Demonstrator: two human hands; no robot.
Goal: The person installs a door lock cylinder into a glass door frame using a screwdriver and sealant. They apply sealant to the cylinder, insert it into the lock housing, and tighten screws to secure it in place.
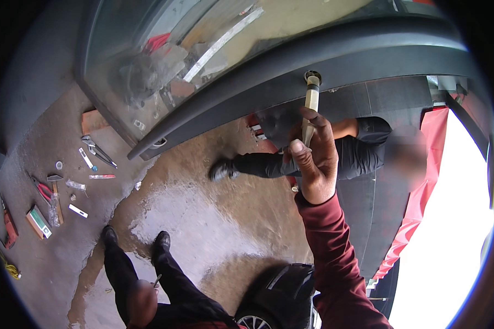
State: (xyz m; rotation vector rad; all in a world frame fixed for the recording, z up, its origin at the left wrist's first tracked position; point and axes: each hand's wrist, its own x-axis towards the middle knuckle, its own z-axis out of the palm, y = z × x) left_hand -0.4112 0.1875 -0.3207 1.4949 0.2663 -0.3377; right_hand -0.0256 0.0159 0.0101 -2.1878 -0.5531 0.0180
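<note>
My right hand (pixel 317 162), in a maroon sleeve, is closed on a pale, translucent tube-like tool (pixel 312 98) with a dark band. The tool's tip meets a round hole (pixel 313 75) in the long dark grey frame (pixel 379 60) overhead, beside a glazed panel (pixel 219 49). My left hand (pixel 142 301) is low in front of my dark trousers, closed round a thin item (pixel 157 281) too small to identify.
Pliers (pixel 99 151), small boxes (pixel 38 222), a red tool (pixel 10 225) and several other items lie on the concrete floor at left. Another person in dark clothes (pixel 357 153) is beyond my right arm. A black car (pixel 274 290) stands at the bottom.
</note>
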